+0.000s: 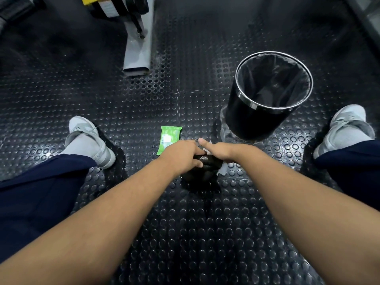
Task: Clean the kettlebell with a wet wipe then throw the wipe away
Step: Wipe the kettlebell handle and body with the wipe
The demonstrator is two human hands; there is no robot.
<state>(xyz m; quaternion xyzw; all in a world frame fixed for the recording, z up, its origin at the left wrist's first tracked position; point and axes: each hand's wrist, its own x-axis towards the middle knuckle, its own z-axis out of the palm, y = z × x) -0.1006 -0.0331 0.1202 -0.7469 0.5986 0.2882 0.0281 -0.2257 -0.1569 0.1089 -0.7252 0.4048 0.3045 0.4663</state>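
Kettlebell on the floor between the person's feet, with both hands meeting on top of it.

The kettlebell (207, 165) stands on the floor (185, 233), with the left shoe (90, 138) well off to its left and the right shoe (347, 128) well off to its right. The left hand (181, 155) grips its top from the left. The right hand (222, 150), touching the left one, holds the wipe (223, 171) against it from the right. The wipe packet (169, 139) lies flat just behind the left hand. The bin (246, 118) stands near the kettlebell, behind it and to the right. A machine leg (138, 48) rests farther back, left of the bin.
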